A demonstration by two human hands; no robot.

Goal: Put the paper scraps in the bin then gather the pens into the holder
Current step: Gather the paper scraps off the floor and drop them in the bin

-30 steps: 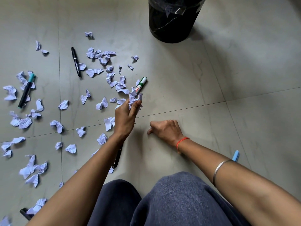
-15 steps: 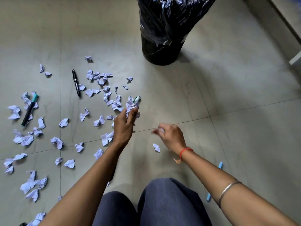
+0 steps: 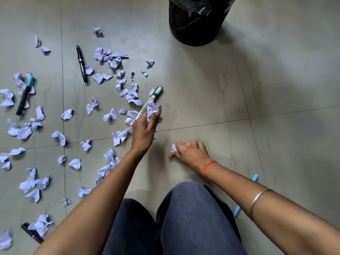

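Dozens of paper scraps (image 3: 58,137) litter the tile floor (image 3: 276,80) at left, w/ a teal-capped pen (image 3: 24,96) and black pen (image 3: 81,63) lying among them. Left hand (image 3: 144,130) is closed round a wad of scraps (image 3: 153,111), just over a green whiteboard marker (image 3: 150,103). Right hand (image 3: 191,152) pinches one scrap (image 3: 173,147) at floor level; black bin (image 3: 196,21) stands beyond, blue pen (image 3: 254,178) partly behind right forearm.

The left hand (image 3: 144,130) is raised above the floor, fingers curled shut around a wad of scraps (image 3: 153,112). The right hand (image 3: 191,152) is lowered to the floor (knuckles up), fingertips pinched on a small scrap (image 3: 173,147).
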